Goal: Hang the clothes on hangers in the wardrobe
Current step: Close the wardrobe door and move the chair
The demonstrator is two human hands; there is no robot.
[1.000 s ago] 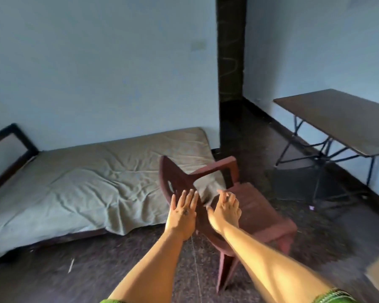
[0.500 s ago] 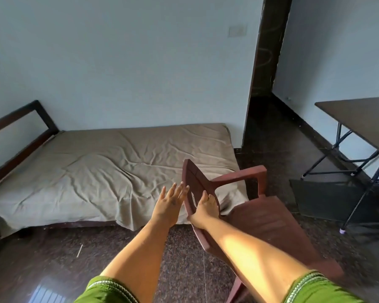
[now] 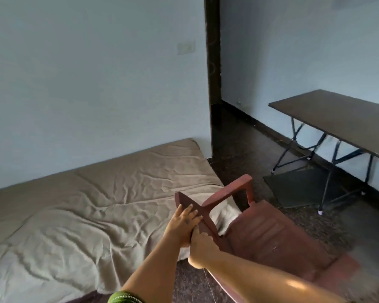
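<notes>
No clothes, hangers or wardrobe are in view. A maroon plastic armchair [image 3: 271,232] stands tilted in front of me, beside the bed's foot corner. My left hand [image 3: 182,224] lies with straight fingers against the outer face of the backrest. Just below it, my right hand [image 3: 202,241] grips the backrest's edge, with its fingers curled over onto the inner side. Both forearms reach in from the bottom of the view, and a green sleeve shows at the left one.
A low mattress under a wrinkled beige sheet [image 3: 96,204] fills the left. A dark folding table [image 3: 337,119] stands by the right wall, with a dark mat [image 3: 298,184] under it. A dark doorway [image 3: 212,62] opens at the back. The floor is dark speckled stone.
My left hand has gone from hovering near the backrest to lying on it. My right hand has closed round the backrest's edge. The chair is tilted, and the view has swung right.
</notes>
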